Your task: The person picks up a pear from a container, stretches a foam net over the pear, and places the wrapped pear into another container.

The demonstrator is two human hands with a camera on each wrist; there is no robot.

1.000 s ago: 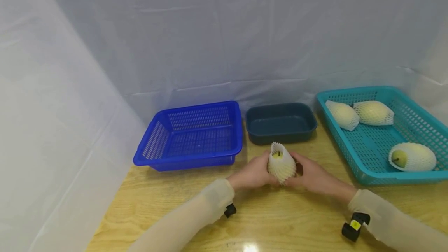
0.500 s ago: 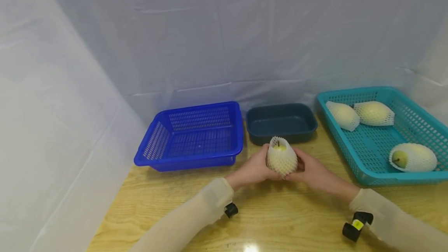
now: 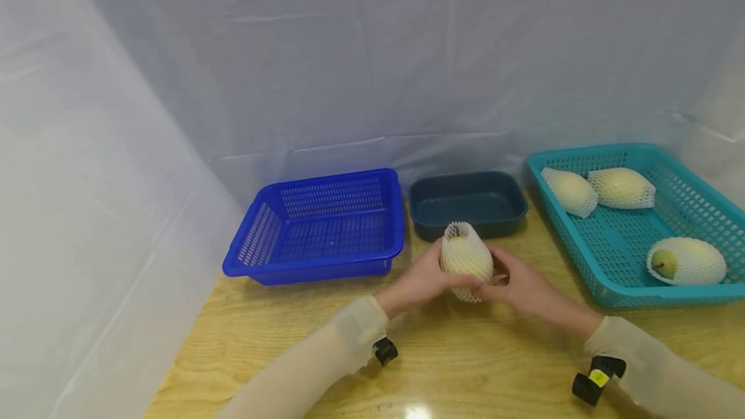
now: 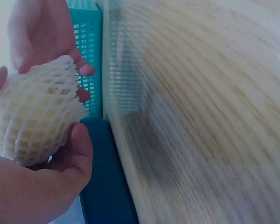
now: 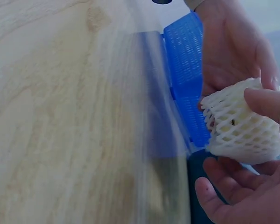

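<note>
A pale yellow-green pear (image 3: 467, 257) in a white foam net is held up over the table, its stem end upward and tilted left in the head view. My left hand (image 3: 420, 280) grips it from the left, thumb across the front of the net. From the right, my right hand (image 3: 524, 286) holds the lower right side, thumb on the net (image 5: 245, 123) and fingers curled beneath in the right wrist view. A small dark spot shows through the mesh there. The fingers (image 4: 79, 144) of my left hand curl under the fruit in the left wrist view.
A blue basket (image 3: 326, 257) stands left and a dark teal tray (image 3: 468, 228) behind the hands. At right, a turquoise basket (image 3: 669, 293) holds three more net-wrapped pears, including one pear (image 3: 687, 262) near its front. A white sheet (image 3: 372, 70) hangs behind the wooden table (image 3: 454, 367).
The pear has risen slightly, and its stem end has tipped leftward. My left thumb now lies across the net's front. Baskets and tray have stayed put.
</note>
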